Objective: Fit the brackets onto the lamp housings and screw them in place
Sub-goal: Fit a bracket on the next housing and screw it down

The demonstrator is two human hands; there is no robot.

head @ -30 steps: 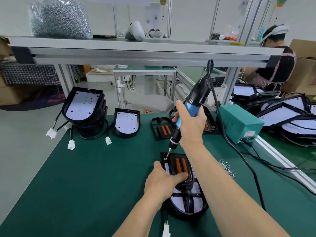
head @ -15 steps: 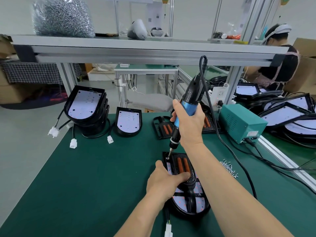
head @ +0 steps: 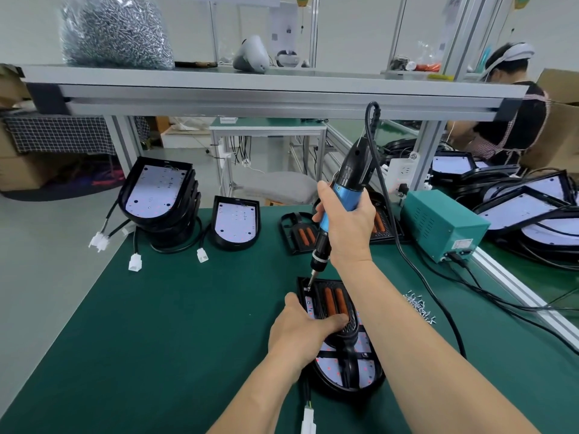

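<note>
At 6 o'clock on the green bench mat [head: 156, 324], the lamp housing [head: 365, 371] lies white face up w/ the bracket [head: 332, 303] seated over its 12 o'clock end. Hazards, est.: (1) The electric screwdriver [head: 346, 189] leans toward 1 o'clock, so the bit may not sit square in the bracket's 11 o'clock corner; probable result is cam-out or a cross-threaded screw. Whether a screw sits under the bit is too small to tell. (2) A slipped bit would land on the housing's white face or on the forefinger of the left hand [head: 300, 330], which lies just beside the tip at approx. 7 o'clock. (3) If hold-down pressure drops, driver torque may rotate the bracket off its holes. (4) The cord [head: 407, 261] runs down the 3 o'clock side, near the loose screws [head: 419, 308]; a tug may scatter them. Hand status: the right hand [head: 347, 227] is wrapped fully round the driver's blue grip, fingers closed on it, no gap visible. The left hand rests palm-down on the bracket's 9 o'clock edge, thumb and forefinger extended and spread, thumb pressing across the bracket toward 3 o'clock; remaining fingers are hidden, config. unknown.
</note>
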